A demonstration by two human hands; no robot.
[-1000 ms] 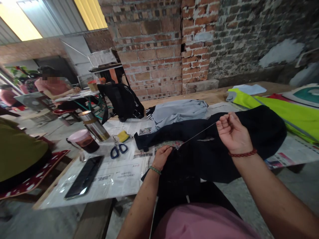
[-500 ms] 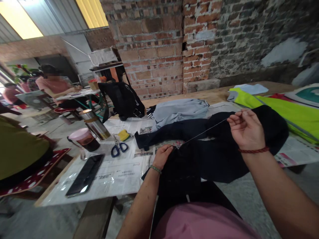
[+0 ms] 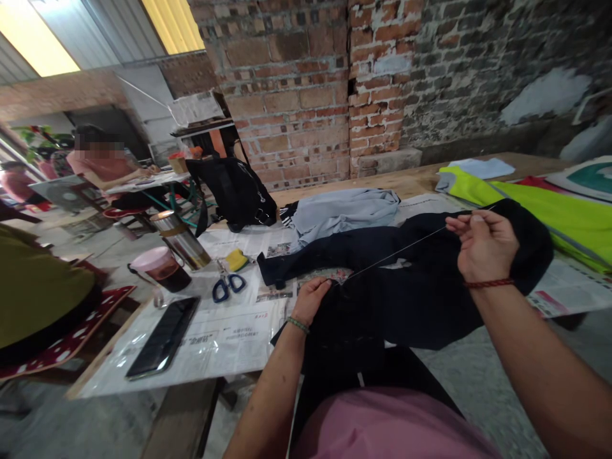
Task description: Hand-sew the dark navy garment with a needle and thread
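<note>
A dark navy garment (image 3: 425,306) spreads across my lap and the table edge. My left hand (image 3: 312,299) is closed, pinching the garment's edge between thumb and fingers. From that spot a pale thread (image 3: 396,252) runs taut, up and rightward, to my right hand (image 3: 485,242). The right fingers are pinched together on the thread above the garment. A thin line sticks out past these fingertips; whether it is a needle or more thread I cannot tell.
Left of the garment lie scissors (image 3: 228,287), a yellow sponge-like piece (image 3: 236,259), a phone (image 3: 162,338), a lidded cup (image 3: 165,271) and a steel tumbler (image 3: 180,239). Behind are a grey cloth (image 3: 344,213) and black bag (image 3: 234,194). Neon vest (image 3: 530,210) and iron (image 3: 595,177) sit right.
My right hand has moved a little to the right, away from the left hand, and more thread stretches between them. The left hand keeps its pinch in the same place.
</note>
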